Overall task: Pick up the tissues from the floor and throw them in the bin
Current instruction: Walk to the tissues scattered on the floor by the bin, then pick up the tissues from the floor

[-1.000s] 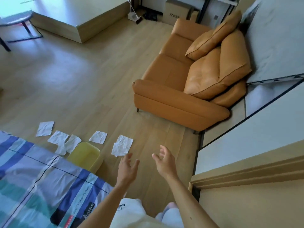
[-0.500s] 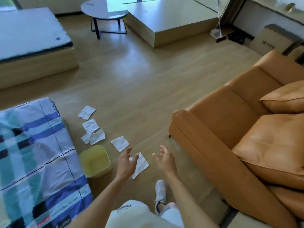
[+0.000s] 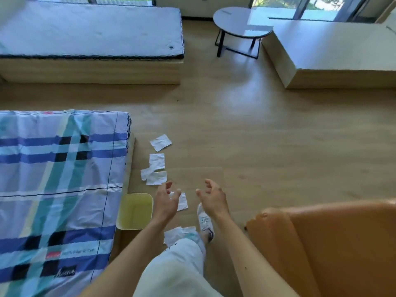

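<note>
Both bare forearms reach up from the lower frame; left hand (image 3: pixel 166 202) and right hand (image 3: pixel 213 198) spread-fingered, empty, near centre.

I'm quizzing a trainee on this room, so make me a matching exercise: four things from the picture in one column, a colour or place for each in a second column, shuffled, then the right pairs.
Things:
1. bin
2. sofa
3. round table
4. tissues

Descriptions:
A. orange, at the lower right
B. white, scattered on the floor beside the bed
C. pale yellow, on the floor against the checked bed cover
D. grey top on black legs, near the windows

Pairs: 1-C, 2-A, 3-D, 4-B
</note>
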